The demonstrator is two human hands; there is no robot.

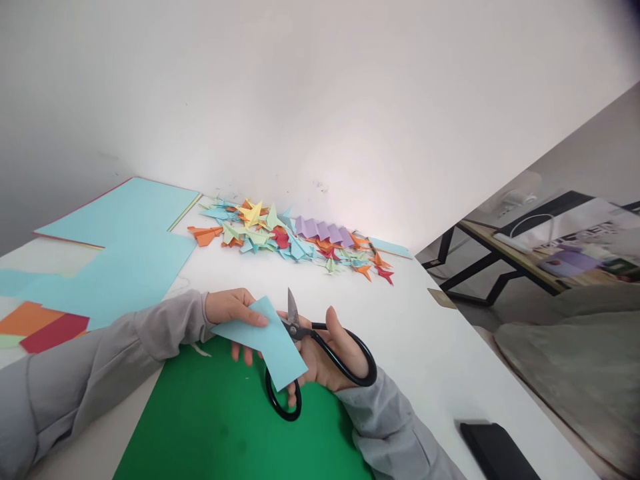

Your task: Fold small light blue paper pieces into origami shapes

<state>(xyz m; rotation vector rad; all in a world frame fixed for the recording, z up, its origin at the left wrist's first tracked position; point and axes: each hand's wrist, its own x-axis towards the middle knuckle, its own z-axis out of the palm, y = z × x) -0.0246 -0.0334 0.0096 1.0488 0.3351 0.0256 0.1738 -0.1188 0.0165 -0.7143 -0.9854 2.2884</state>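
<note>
Evidently, the step in hand is one of cutting, or of getting set to cut. The left hand [231, 311] is pinching a piece of light blue paper [274, 340], its thumb pressing on top and its fingers supporting from underneath. The right hand [327, 360] is turning its palm upward and holding a pair of scissors [300, 332], with the thumb going through one black loop and fingers reaching around the other (how far in, I cannot tell, since the paper is covering part of them).

The loops are standing wide apart, so the blades are presumably spreading too: one is pointing up beside the paper's edge, while the other is hiding behind the sheet. Whether the paper is actually lying between them, I cannot tell.

The piece itself is showing a bent, boomerang-like outline and appears to be hanging over the far part of a green mat [225, 413]. Beyond it, a heap of small folded papers [300, 248] is lying along the wall [310, 100].

As I am judging it, the next move is calling for a steady left pinch, with the fingertips staying out of the blades' path, and for lining up the cut before squeezing the loops.
</note>
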